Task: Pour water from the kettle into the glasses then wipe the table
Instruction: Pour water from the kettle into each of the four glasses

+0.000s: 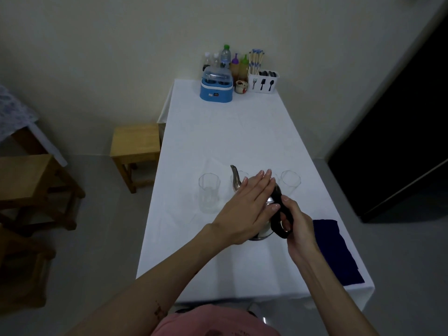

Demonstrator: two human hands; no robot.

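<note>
White-clothed table [242, 132] bears a shiny steel kettle [266, 230], left hand [244, 209] flat atop, right hand [294, 223] gripping its black handle [278, 212].

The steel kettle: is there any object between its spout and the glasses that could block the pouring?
Nothing visible blocks it. The steel kettle, held by the right hand with the left hand flat on its lid, has its spout at the middle clear glass, with bare white tablecloth around.

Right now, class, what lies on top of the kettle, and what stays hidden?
The left hand lies flat across the top of the kettle, covering its lid. The right hand grips the black handle. Spout shows; contents hidden.
</note>
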